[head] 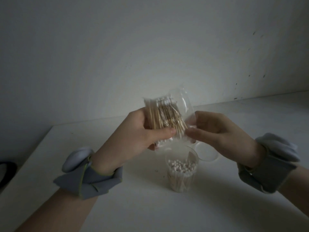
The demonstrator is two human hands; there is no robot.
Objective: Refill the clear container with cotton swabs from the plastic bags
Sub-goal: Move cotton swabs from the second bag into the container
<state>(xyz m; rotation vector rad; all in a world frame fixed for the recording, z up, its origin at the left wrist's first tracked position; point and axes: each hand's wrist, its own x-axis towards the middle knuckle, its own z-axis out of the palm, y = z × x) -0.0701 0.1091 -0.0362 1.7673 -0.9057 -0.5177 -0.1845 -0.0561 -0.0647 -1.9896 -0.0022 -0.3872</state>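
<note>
A clear plastic bag of wooden-stick cotton swabs [164, 118] is held up above the table. My left hand [133, 133] grips the bag's lower left side, thumb across its front. My right hand [217, 129] pinches the bag's clear right edge with thumb and fingers. Below the bag stands the clear container [181, 173], upright and open, partly filled with swabs whose white tips point up. Its round clear lid [206, 152] lies flat on the table just behind and to the right of it.
The white table [150, 206] runs up to a pale wall [150, 47] at the back. The table's left edge [25, 164] drops off to a dark floor with a dark object [6, 171]. Both wrists wear grey bands.
</note>
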